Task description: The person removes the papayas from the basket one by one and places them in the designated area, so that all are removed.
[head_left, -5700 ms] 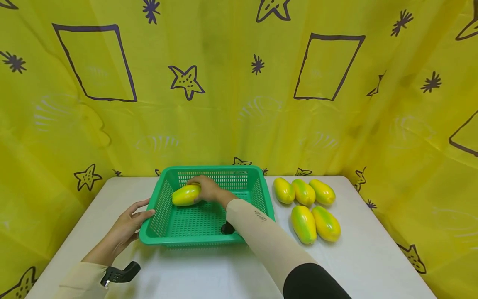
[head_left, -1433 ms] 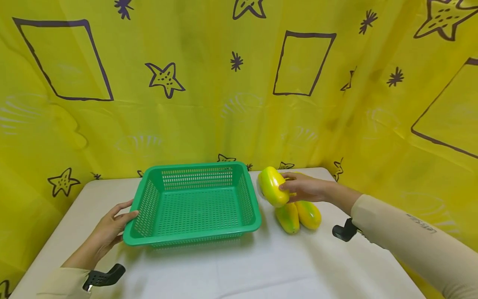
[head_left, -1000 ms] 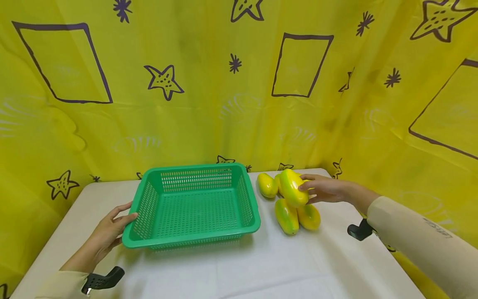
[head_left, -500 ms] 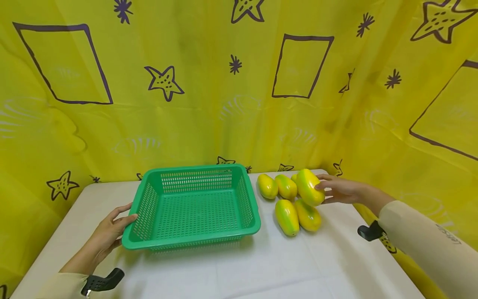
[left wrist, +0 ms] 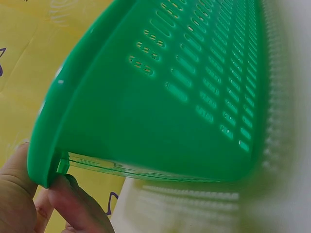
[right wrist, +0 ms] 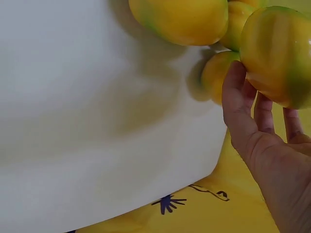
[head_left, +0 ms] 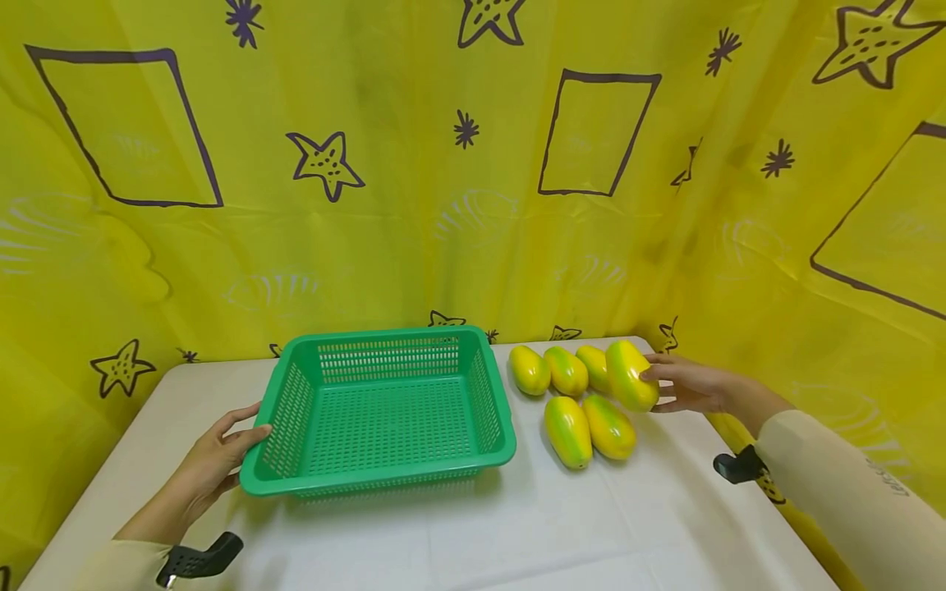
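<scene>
My right hand (head_left: 691,384) grips a yellow-green papaya (head_left: 631,376), thumb and fingers round its right end, at the right of the back row. In the right wrist view the held papaya (right wrist: 274,53) sits in the fingertips, beside the other fruit. Two more papayas lie in front, one of them green-striped (head_left: 567,432); back-row papayas (head_left: 528,369) lie to the left of the held one. On the left, my left hand (head_left: 214,460) pinches the rim of a green plastic basket (head_left: 377,480). The left wrist view shows thumb and fingers at the basket's rim (left wrist: 43,160).
A white-covered table (head_left: 517,533) bears everything. Behind and at both sides hangs a yellow curtain (head_left: 414,246) with dark star drawings. A black wrist camera (head_left: 199,560) sits on the left wrist, another (head_left: 739,466) on the right.
Earlier my right hand held a papaya inside the basket. Since then it has carried a papaya rightward over the others to the back row's right end, and lowered it slightly. The left hand keeps its hold.
</scene>
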Demonstrator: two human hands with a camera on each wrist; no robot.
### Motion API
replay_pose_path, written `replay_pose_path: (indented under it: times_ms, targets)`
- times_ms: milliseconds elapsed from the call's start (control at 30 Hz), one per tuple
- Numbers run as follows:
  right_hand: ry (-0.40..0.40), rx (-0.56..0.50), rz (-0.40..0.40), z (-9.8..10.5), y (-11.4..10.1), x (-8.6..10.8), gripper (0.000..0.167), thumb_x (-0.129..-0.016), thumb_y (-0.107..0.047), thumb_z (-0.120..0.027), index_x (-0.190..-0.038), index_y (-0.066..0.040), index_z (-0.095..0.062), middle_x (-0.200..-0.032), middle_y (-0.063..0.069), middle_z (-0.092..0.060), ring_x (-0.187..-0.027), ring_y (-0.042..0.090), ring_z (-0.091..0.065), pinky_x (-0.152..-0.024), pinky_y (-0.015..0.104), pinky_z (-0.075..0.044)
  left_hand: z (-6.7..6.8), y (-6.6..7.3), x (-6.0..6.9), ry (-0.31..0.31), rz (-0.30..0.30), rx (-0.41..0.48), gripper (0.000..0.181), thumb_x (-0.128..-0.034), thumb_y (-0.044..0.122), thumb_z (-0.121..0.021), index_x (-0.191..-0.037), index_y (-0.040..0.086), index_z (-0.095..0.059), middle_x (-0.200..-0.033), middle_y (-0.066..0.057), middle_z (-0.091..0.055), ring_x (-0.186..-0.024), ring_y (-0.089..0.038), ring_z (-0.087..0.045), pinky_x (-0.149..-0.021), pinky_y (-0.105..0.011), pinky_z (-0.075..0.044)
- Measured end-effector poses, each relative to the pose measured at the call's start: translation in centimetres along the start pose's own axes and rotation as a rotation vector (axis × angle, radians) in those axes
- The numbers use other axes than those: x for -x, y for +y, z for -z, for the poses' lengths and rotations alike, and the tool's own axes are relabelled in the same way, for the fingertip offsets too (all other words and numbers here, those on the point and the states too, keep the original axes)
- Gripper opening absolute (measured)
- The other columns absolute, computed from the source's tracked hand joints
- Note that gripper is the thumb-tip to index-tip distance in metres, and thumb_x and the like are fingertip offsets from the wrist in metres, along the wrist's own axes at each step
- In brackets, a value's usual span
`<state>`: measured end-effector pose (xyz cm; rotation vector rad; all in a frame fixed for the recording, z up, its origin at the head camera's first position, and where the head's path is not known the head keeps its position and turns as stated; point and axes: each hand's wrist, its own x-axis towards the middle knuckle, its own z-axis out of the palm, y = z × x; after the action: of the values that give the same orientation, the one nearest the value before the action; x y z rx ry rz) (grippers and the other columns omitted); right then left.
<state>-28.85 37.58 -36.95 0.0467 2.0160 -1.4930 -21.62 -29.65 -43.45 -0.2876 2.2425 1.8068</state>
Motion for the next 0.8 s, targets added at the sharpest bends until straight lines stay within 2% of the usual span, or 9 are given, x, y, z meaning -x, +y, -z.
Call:
replay_pose_path:
  times_ms: [100,300,800]
  targets:
    - [0.007,-0.014,-0.015,0.0,0.5,-0.1,0.076,-0.101,-0.023,-0.046,-0.155,-0.002,0.003,-0.147,0.018,-0.024,-0.129,0.035,-0.040,-0.107,0.052,-0.041,0.0,0.0,0.0,-0.004,-0.005,-0.003,0.079,-0.0982,0.036,-0.060,-0.157,0.008,-0.015,-0.096,0.013,-0.064,-0.083,-0.007,-0.067,-0.071,-0.032,-0.057]
    - [0.010,-0.027,-0.042,-0.1,1.4,-0.3,0.076,-0.099,-0.021,-0.048,-0.154,0.000,0.000,-0.143,0.017,-0.029,-0.129,0.037,-0.039,-0.108,0.055,-0.039,0.0,0.0,0.0,0.004,0.007,-0.020,0.080,-0.0974,0.038,-0.061,-0.156,0.008,-0.015,-0.097,0.012,-0.065,-0.084,-0.007,-0.067,-0.072,-0.031,-0.056]
    - [0.045,-0.071,-0.084,0.5,3.5,-0.3,0.076,-0.100,-0.023,-0.049,-0.154,0.002,-0.002,-0.146,0.019,-0.026,-0.129,0.037,-0.035,-0.106,0.052,-0.042,0.0,0.0,0.0,-0.001,0.002,-0.013,0.080,-0.0973,0.037,-0.062,-0.156,0.008,-0.016,-0.096,0.011,-0.064,-0.084,-0.008,-0.067,-0.072,-0.031,-0.057]
